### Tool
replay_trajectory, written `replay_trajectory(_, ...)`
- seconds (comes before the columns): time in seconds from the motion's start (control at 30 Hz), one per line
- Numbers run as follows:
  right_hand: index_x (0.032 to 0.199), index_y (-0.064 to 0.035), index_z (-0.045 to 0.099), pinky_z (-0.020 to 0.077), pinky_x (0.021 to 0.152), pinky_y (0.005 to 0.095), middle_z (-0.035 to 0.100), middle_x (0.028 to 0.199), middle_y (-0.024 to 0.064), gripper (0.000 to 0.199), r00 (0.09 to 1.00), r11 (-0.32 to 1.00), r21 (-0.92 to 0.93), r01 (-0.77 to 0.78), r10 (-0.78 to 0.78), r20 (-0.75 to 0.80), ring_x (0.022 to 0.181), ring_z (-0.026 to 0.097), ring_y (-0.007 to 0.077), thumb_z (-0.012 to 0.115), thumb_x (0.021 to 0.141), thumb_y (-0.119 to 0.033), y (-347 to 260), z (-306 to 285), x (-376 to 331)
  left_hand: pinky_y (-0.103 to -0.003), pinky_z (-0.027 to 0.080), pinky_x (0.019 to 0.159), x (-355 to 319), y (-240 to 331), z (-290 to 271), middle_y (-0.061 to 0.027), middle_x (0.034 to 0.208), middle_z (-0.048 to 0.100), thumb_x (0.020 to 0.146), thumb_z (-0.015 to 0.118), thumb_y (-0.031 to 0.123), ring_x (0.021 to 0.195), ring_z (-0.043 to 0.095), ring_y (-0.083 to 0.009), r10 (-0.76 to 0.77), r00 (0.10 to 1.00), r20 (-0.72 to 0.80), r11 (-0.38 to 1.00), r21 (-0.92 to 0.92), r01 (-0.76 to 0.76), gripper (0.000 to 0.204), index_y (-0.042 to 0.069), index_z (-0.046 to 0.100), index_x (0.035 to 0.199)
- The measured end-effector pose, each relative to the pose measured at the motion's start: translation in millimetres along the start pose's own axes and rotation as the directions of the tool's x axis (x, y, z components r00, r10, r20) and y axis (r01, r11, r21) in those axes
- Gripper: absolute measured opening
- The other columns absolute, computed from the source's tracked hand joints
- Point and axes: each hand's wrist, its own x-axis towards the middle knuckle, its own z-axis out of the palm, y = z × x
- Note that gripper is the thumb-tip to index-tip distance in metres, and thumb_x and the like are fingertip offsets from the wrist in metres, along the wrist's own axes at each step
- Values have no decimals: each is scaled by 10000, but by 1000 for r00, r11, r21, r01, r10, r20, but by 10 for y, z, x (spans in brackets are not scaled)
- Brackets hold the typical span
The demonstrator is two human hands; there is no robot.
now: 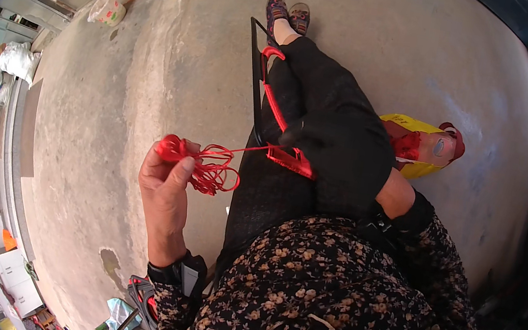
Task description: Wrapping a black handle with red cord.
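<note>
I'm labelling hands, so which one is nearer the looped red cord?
Left: the left hand grips the looped red cord. The right wrist is farther right; its hand is unclear.

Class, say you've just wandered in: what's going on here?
A person in a floral top sits with a black frame against their legs. Their left hand holds a looped bundle of red cord, and one strand runs taut to the red strip along the frame. The right forearm reaches in from the other side, but that hand can't be made out against the black.
</note>
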Motion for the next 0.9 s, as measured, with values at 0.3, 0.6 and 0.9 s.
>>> replay_trajectory(0.3, 1029, -116, 671, 487, 763, 309, 677, 927, 100, 185, 928, 972, 46, -231, 206, 310, 852, 654, 218, 630, 858, -171, 60, 21, -184, -285, 498, 799, 80, -97, -39, -81, 1002, 629, 940, 560, 128, 894, 595, -138, -20, 998, -53, 996, -83, 16, 203, 25, 568, 1115)
replay_trajectory(0.6, 947, -80, 650, 491, 709, 360, 667, 851, 124, 144, 957, 987, -20, -162, 162, 242, 779, 648, 281, 585, 870, -184, 51, 11, -224, -262, 499, 756, 109, -210, -31, -77, 952, 640, 947, 561, 165, 841, 597, -125, 22, 987, -160, 1000, 8, -21, 216, 19, 568, 1107)
replay_trajectory(0.9, 937, -62, 635, 478, 739, 348, 646, 868, 124, 112, 976, 998, 52, -41, 29, 215, 815, 632, 268, 610, 842, -115, 79, -52, -228, -269, 500, 710, 191, -161, -343, -93, 940, 639, 952, 546, 156, 777, 588, -129, 63, 952, -301, 998, 10, -63, 191, 23, 564, 1087)
